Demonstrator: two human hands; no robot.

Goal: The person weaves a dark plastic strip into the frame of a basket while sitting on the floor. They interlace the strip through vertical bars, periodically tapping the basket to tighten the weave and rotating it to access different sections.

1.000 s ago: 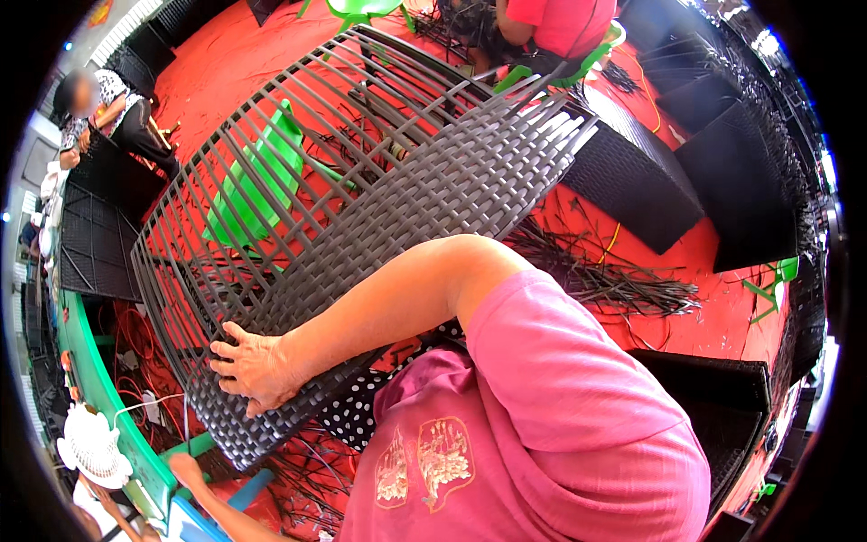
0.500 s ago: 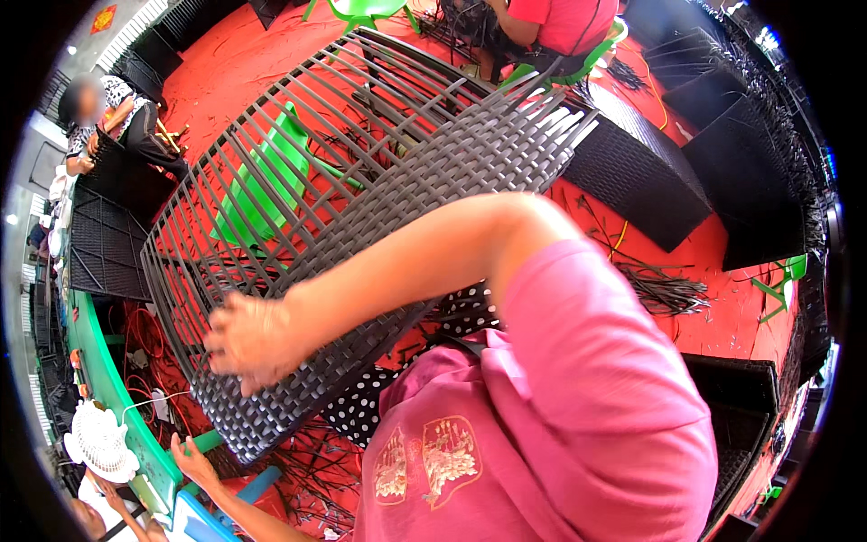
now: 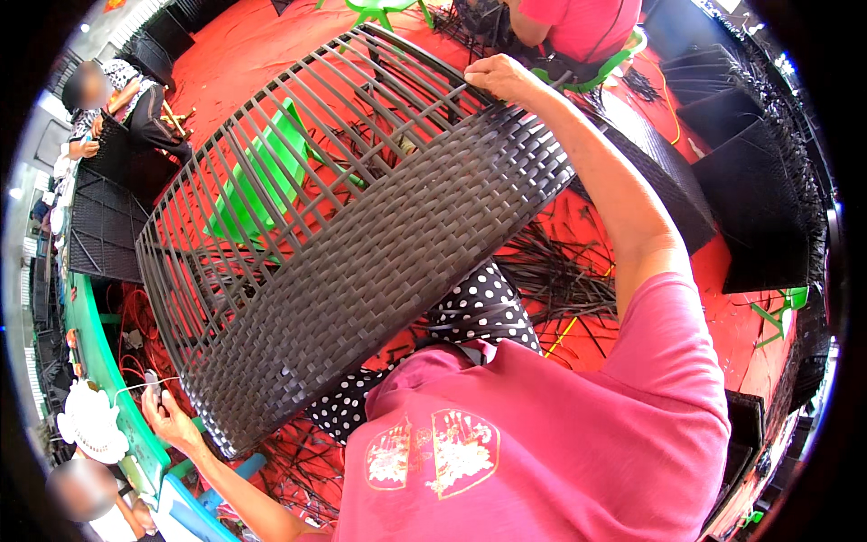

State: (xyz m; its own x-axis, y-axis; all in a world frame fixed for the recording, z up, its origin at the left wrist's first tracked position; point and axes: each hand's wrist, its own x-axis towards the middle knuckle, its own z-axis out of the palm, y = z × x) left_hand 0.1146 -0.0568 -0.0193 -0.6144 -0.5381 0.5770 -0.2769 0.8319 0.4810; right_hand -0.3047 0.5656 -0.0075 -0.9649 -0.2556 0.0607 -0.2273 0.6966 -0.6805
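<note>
A dark wicker furniture panel (image 3: 388, 244) lies slanted across my lap. Its near part is closely woven from flat black plastic strips, while bare strips (image 3: 262, 144) span the far part. At the panel's upper right end my right hand (image 3: 508, 79) is closed over strip ends at the edge of the weave. My left hand (image 3: 172, 423) is beside the panel's lower left corner, its fingers stretched up and apart. A small grey object (image 3: 153, 381) shows by those fingertips; I cannot make out whether they touch it.
A green plastic chair (image 3: 271, 172) shows through the bare strips. Loose black strips (image 3: 560, 271) litter the red floor (image 3: 226, 63). A white fan (image 3: 92, 423) stands on a green table at left. Co-workers sit at far left, lower left and top right; dark woven pieces (image 3: 750, 172) stand at right.
My right hand has swept from the panel's lower left across to its upper right end and closed on strips there. My left hand has risen slightly and moved left.
</note>
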